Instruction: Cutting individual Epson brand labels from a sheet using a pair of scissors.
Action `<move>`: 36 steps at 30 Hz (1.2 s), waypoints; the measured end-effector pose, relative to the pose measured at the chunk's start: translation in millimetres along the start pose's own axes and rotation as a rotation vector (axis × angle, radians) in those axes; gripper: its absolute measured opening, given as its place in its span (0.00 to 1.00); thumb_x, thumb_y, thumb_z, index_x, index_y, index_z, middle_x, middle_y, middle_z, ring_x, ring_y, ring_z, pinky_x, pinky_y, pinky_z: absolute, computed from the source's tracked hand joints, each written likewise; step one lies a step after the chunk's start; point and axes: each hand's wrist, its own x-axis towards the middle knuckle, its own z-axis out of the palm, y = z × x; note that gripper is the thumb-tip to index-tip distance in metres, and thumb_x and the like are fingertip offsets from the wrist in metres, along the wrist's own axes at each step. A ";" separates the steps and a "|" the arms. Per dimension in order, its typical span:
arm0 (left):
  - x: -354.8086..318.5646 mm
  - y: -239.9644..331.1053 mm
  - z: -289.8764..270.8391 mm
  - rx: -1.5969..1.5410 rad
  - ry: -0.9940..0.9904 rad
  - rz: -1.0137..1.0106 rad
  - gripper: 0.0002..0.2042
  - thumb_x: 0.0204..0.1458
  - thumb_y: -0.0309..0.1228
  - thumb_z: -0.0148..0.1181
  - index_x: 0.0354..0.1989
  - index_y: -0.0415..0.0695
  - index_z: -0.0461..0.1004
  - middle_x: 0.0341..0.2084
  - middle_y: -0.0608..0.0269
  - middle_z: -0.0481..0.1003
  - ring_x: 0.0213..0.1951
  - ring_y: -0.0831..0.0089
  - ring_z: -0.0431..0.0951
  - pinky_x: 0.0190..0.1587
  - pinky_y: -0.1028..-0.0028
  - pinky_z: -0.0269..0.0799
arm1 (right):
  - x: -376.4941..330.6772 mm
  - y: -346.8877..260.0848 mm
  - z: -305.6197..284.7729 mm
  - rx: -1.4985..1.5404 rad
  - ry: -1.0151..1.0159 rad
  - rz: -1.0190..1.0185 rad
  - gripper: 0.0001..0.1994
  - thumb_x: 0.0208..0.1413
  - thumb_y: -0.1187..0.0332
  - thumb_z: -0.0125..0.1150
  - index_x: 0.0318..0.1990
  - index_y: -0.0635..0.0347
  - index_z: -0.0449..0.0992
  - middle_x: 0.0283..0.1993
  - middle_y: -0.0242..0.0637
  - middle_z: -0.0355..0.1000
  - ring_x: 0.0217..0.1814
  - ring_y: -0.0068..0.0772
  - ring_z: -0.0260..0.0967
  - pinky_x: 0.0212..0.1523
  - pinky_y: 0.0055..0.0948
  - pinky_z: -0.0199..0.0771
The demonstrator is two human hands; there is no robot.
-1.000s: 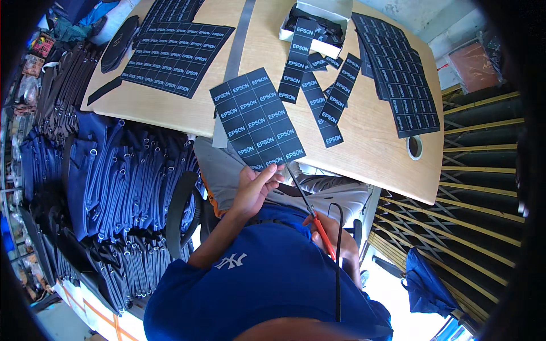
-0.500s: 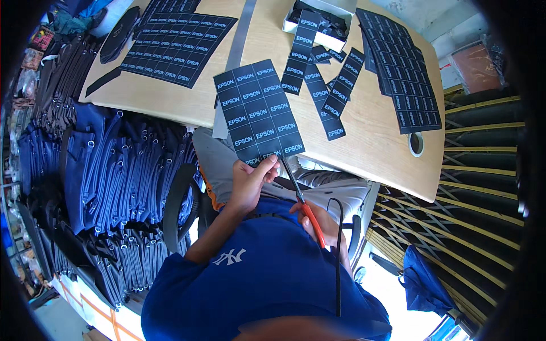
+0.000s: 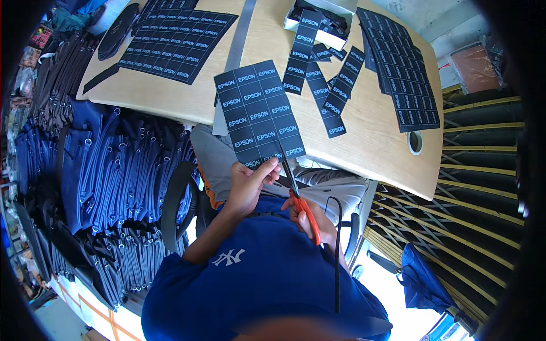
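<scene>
A black rectangular sheet of white-lettered labels point(image 3: 260, 115), gridded in rows, hangs over the near edge of the pale wooden desk point(image 3: 369, 142). The left hand point(image 3: 248, 184) has its grip clamped on the sheet's lower edge. The right hand point(image 3: 310, 219) is closed on orange-handled scissors point(image 3: 298, 196), blades entering the sheet. Narrow cut label strips point(image 3: 318, 85) lie beside it; a white cardboard box point(image 3: 321, 17) stands behind.

Left hand point(image 3: 249, 183) raised in front of chest, fingers curled, thumb and fingertips point(image 3: 272, 165) pinched together, bare forearm running down-left to a blue short sleeve. Right hand point(image 3: 310, 216) lower and just right of it, closed in a grip, knuckles outward, wrist tucked near the torso.
</scene>
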 end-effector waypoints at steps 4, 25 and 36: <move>-1.0 1.7 -0.3 -0.008 -0.006 -0.019 0.07 0.50 0.28 0.62 0.34 0.37 0.76 0.25 0.60 0.77 0.24 0.79 0.76 0.25 0.83 0.68 | 2.3 -1.0 3.6 0.005 0.017 0.002 0.37 0.55 0.34 0.35 0.39 0.67 0.71 0.23 0.37 0.64 0.28 0.32 0.64 0.32 0.31 0.62; -0.6 10.5 3.6 -0.032 -0.032 -0.069 0.04 0.52 0.26 0.59 0.32 0.39 0.75 0.25 0.63 0.76 0.25 0.81 0.73 0.26 0.84 0.67 | 3.1 9.5 7.9 0.277 -0.047 0.088 0.44 0.47 0.28 0.42 0.43 0.72 0.63 0.20 0.23 0.51 0.16 0.13 0.46 0.15 0.17 0.46; -0.2 8.4 1.9 -0.027 -0.023 -0.089 0.04 0.52 0.25 0.59 0.33 0.38 0.75 0.24 0.62 0.76 0.24 0.82 0.73 0.26 0.84 0.66 | 5.4 9.1 7.8 0.210 -0.036 0.065 0.46 0.46 0.26 0.39 0.45 0.71 0.63 0.21 0.25 0.52 0.17 0.14 0.48 0.16 0.18 0.48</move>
